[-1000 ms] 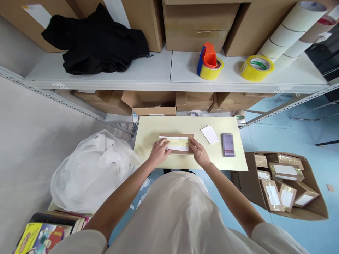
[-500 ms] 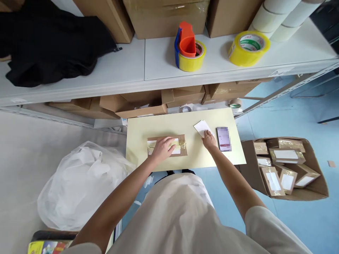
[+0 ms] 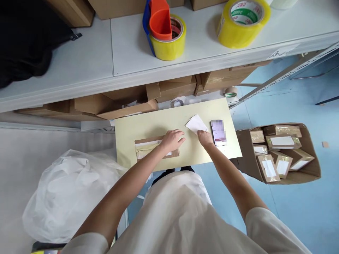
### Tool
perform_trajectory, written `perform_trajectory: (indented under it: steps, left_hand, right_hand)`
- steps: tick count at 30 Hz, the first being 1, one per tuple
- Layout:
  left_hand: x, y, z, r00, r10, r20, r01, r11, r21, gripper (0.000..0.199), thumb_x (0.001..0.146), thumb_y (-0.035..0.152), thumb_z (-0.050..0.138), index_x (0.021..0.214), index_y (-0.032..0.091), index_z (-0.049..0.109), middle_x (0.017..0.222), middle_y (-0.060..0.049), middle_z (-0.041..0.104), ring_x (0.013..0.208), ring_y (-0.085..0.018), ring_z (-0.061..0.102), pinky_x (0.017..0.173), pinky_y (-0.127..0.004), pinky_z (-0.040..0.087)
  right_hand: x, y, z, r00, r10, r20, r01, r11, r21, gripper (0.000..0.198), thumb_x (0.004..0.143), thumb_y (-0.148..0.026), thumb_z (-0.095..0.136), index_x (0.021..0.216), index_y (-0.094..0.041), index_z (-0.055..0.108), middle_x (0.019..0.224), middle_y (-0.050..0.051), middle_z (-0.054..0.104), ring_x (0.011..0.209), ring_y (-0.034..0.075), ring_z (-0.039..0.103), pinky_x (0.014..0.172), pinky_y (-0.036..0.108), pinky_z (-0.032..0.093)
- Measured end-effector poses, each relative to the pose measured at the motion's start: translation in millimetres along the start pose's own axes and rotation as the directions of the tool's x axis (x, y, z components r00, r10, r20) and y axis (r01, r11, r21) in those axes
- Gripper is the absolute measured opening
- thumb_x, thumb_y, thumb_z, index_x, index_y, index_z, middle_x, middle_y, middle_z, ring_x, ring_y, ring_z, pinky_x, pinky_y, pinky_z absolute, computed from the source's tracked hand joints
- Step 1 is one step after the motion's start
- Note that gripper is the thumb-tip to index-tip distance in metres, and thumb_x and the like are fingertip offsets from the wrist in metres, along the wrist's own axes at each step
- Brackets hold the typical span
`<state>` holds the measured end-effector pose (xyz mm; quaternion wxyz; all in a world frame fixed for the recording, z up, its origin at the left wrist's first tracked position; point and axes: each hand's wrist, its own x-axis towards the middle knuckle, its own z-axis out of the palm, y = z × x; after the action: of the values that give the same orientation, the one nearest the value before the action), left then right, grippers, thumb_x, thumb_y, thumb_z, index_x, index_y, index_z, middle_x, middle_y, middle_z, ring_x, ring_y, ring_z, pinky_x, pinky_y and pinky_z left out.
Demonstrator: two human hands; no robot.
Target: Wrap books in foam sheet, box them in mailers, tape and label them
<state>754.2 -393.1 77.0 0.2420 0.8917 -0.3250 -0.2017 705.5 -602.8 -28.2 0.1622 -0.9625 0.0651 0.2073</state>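
Observation:
On the pale yellow table lies a small cardboard box (image 3: 147, 147), with white paper and clear tape on its top. My left hand (image 3: 172, 140) hovers over or rests on the box's right end, which I cannot tell apart. Its fingers are spread slightly and reach right, holding nothing. My right hand (image 3: 205, 138) pinches the lower corner of a few white paper slips (image 3: 196, 123), which bend a little and overlap. Just right of that hand, a phone (image 3: 218, 133) with a lit screen lies on the table.
The table (image 3: 124, 132) stands before a grey shelf (image 3: 87, 76). On the shelf are a tape dispenser (image 3: 169, 44), a yellow tape roll (image 3: 238, 33) and a black cloth (image 3: 23, 42). A carton of packed boxes (image 3: 315, 169) is at right, a white plastic bag (image 3: 71, 197) at left.
My left hand has shifted right along the box, fingers more stretched. My right hand now grips the slips' corner more tightly, and the slips are turned and bent. The view has moved closer.

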Motion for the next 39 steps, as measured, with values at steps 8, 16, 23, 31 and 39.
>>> perform_trajectory:
  steps: [8,16,23,31,39]
  left_hand:
    - [45,18,16,0.998,-0.009,-0.066,0.012,0.999,0.053,0.036,0.080,0.023,0.062,0.116,0.018,0.060,0.125,-0.012,0.059,0.114,-0.028,0.055,0.098,-0.041,0.041]
    - [99,19,8,0.855,-0.512,-0.081,0.434,0.793,-0.427,0.071,0.070,0.028,0.073,0.133,0.011,0.044,0.131,-0.017,0.054,0.120,-0.028,0.052,0.097,-0.035,0.043]
    - [90,-9,-32,0.973,-0.229,-0.019,0.211,0.924,-0.319,0.030,0.073,0.020,0.065,0.102,0.018,0.065,0.095,-0.004,0.069,0.086,-0.019,0.064,0.079,-0.031,0.050]
    - [84,17,-53,0.985,0.159,-0.061,-0.146,0.973,0.180,0.043,0.081,0.027,0.063,0.123,0.021,0.057,0.125,-0.012,0.060,0.124,-0.029,0.046,0.108,-0.049,0.024]
    - [103,19,-22,0.946,0.236,0.223,-0.282,0.938,0.201,0.024,0.090,0.025,0.048,0.081,0.022,0.069,0.088,-0.004,0.071,0.103,-0.024,0.055,0.104,-0.059,0.011]
  right_hand:
    - [-4,-2,-36,0.992,-0.014,-0.125,0.004,0.997,-0.077,0.026,0.091,-0.040,0.052,0.086,-0.017,0.062,0.084,0.013,0.067,0.078,0.023,0.062,0.060,0.029,0.039]
    - [-27,-7,-26,0.824,-0.251,-0.508,0.296,0.955,0.008,0.023,0.094,-0.032,0.045,0.089,-0.020,0.063,0.096,0.011,0.067,0.089,0.022,0.058,0.074,0.033,0.043]
    - [-8,13,-43,0.856,-0.133,-0.499,0.451,0.665,0.596,0.054,0.077,-0.063,0.059,0.112,-0.022,0.058,0.128,0.015,0.055,0.117,0.029,0.053,0.094,0.047,0.044]
    - [13,9,-62,0.858,-0.360,-0.365,0.507,0.484,0.713,0.031,0.086,-0.052,0.055,0.083,-0.022,0.063,0.090,0.007,0.068,0.084,0.020,0.064,0.080,0.036,0.049]
    - [11,13,-65,0.854,-0.371,-0.364,0.518,0.562,0.645,0.024,0.088,-0.042,0.054,0.084,-0.021,0.064,0.084,0.005,0.071,0.078,0.020,0.065,0.077,0.035,0.048]
